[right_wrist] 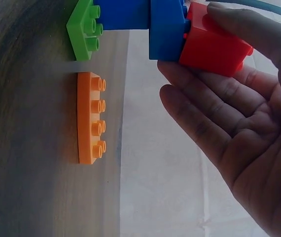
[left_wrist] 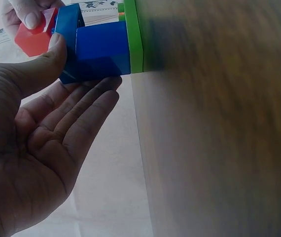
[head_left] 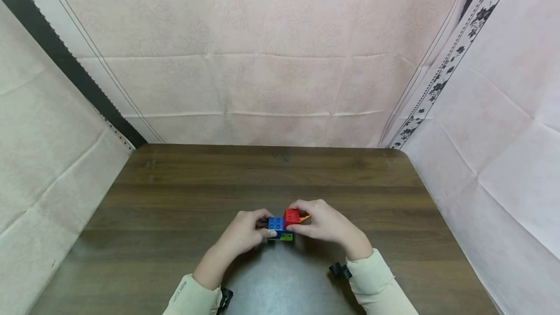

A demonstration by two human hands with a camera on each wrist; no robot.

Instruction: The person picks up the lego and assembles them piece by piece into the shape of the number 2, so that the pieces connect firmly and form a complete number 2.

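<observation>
A small stack of toy building bricks stands on the table [head_left: 210, 198]. At its bottom lies a thin green brick [left_wrist: 135, 39], then a dark blue brick [left_wrist: 103, 48], with a lighter blue brick [right_wrist: 167, 32] across the top. My left hand [head_left: 245, 230] holds the upper blue brick from the left, thumb in front and fingers behind. From the right, my right hand [head_left: 321, 222] pinches a red brick [head_left: 291, 216] at the upper blue brick's studs. In the right wrist view the red brick looks slightly tilted, a narrow gap showing beside the studs.
A flat orange brick [right_wrist: 86, 118] lies studs up on the table, right of the stack and partly behind my right hand in the head view. Pale cloth [head_left: 271, 86] hangs along the back and both sides of the wooden table.
</observation>
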